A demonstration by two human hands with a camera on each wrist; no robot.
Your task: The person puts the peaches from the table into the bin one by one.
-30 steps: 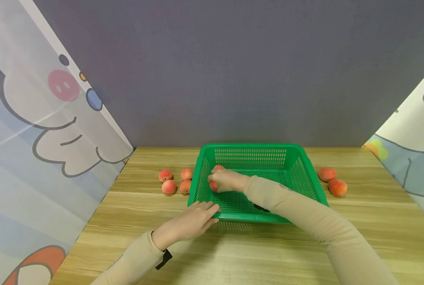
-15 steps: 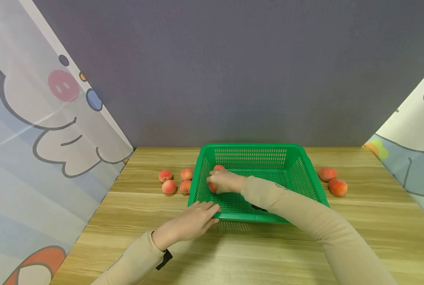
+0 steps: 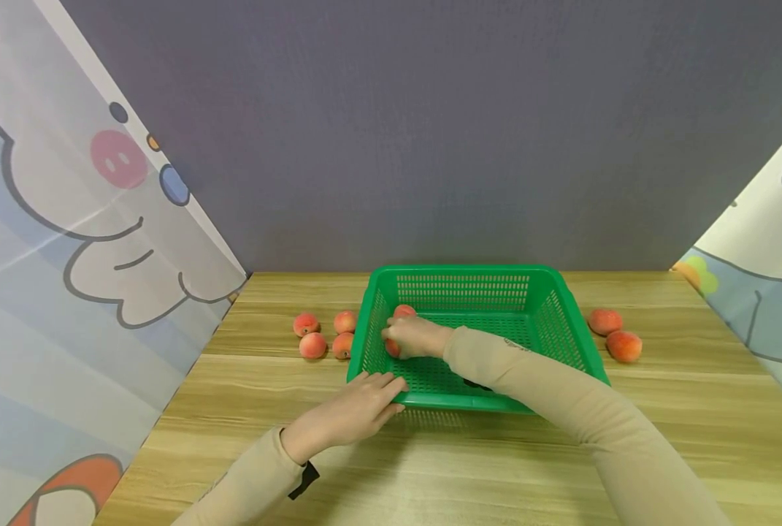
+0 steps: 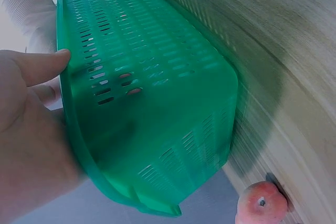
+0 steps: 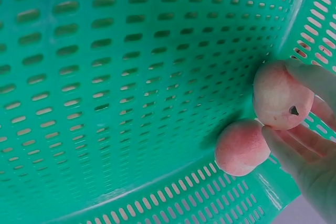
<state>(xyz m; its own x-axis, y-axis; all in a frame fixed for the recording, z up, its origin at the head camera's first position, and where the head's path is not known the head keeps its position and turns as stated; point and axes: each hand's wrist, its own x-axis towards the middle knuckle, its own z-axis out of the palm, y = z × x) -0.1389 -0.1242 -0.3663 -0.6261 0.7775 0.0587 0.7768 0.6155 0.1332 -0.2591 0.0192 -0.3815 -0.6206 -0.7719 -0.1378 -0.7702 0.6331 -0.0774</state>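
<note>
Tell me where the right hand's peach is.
In the head view, the held peach is inside the green basket, near its left wall, pinched by the right hand; the right wrist view shows a second peach beside it.

A wood-grain table [image 3: 469,475] fills a booth-like enclosure, backed by a plain dark-gray panel [image 3: 456,131] and flanked by a creased sheet [image 3: 23,351] printed with a cartoon pig [image 3: 69,183] at left and a second cartoon-printed sheet [image 3: 778,314] at right. Whether the booth stands in a home, shop or studio cannot be told.
</note>
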